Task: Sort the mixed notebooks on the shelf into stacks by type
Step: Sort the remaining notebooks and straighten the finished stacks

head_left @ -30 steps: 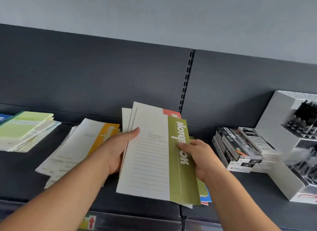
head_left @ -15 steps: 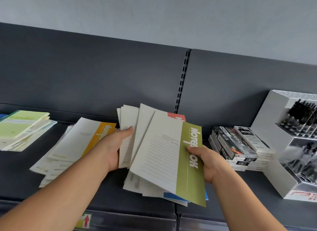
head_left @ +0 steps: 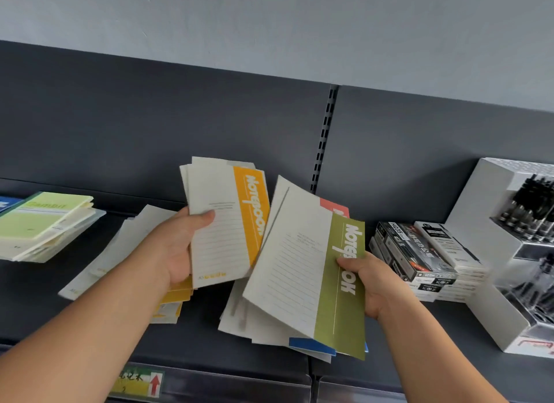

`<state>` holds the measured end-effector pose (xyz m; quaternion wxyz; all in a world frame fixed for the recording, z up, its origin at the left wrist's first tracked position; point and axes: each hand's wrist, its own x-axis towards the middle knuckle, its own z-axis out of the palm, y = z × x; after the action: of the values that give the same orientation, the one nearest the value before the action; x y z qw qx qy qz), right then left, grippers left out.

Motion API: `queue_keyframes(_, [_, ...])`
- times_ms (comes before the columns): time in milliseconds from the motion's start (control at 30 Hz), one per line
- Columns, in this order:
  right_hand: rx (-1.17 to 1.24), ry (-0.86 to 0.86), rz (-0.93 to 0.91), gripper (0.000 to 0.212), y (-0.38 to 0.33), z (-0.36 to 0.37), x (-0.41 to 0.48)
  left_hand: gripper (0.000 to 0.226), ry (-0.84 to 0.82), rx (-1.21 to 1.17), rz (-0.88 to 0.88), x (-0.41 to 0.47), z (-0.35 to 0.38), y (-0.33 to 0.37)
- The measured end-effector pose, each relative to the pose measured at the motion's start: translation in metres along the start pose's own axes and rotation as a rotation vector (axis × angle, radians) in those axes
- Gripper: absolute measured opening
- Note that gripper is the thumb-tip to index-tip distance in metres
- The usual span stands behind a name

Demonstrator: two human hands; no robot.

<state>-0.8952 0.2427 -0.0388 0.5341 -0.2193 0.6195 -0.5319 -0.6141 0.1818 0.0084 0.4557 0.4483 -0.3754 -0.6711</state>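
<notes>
Boxes of pens in black and white cardboard (head_left: 419, 255) are stacked near the right end of the dark grey metal shelf (head_left: 195, 327), beside a white pen display stand (head_left: 494, 216). A pile of pale green soft-cover notebooks (head_left: 45, 219) lies at the left end. Loose cream notebooks (head_left: 126, 246) lie flat under the left forearm. Above the shelf's middle, the left hand (head_left: 177, 246) clasps several cream notebooks with yellow spine bands (head_left: 221, 222), thumb across the cover. The right hand (head_left: 365, 279) pinches a fanned bundle topped by a cream notebook with an olive-green band (head_left: 299, 270). Both bundles have their long axes near upright, top edges toward the back panel.
</notes>
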Motion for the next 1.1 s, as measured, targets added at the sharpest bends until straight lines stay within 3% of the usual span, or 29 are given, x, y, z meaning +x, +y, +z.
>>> queue_keyframes(133, [-0.524, 0.276, -0.195, 0.030, 0.015, 0.000, 0.011, 0.034, 0.014, -0.038, 0.043, -0.001, -0.016, 0.014])
queue_keyframes(267, [-0.862, 0.312, -0.175, 0.056, 0.027, 0.005, 0.017, 0.034, -0.020, -0.046, 0.072, -0.002, -0.020, 0.020])
queue_keyframes(333, [-1.082, 0.412, -0.251, 0.059, 0.026, 0.010, 0.016, 0.034, -0.027, -0.021, 0.056, -0.003, -0.014, 0.017])
queue_keyframes(367, [-1.074, 0.446, -0.341, 0.057, 0.022, 0.015, 0.012, 0.032, -0.029, 0.000, 0.045, -0.004, -0.010, 0.013])
queue_keyframes(433, [-0.748, 0.327, -0.443, 0.052, 0.008, 0.027, -0.001, 0.028, -0.038, 0.058, 0.021, -0.005, -0.001, 0.003])
queue_keyframes(500, [-0.345, 0.041, -0.310, 0.042, -0.004, 0.044, -0.014, 0.026, -0.062, 0.116, -0.002, -0.007, 0.009, -0.009])
queue_keyframes(567, [-0.301, -0.115, -0.211, 0.044, -0.004, 0.055, -0.018, 0.022, -0.081, 0.163, -0.008, -0.009, 0.020, -0.018])
queue_keyframes(667, [-0.269, -0.059, -0.208, 0.040, 0.002, 0.059, -0.017, 0.023, -0.103, 0.168, -0.029, -0.011, 0.027, -0.023])
queue_keyframes(867, [-0.035, -0.042, -0.180, 0.014, 0.004, 0.036, -0.016, 0.026, -0.079, 0.121, -0.042, -0.009, 0.024, -0.023])
queue_keyframes(1100, [0.152, -0.164, -0.057, 0.021, 0.005, 0.017, -0.020, 0.022, -0.025, 0.155, -0.024, -0.018, 0.036, -0.029])
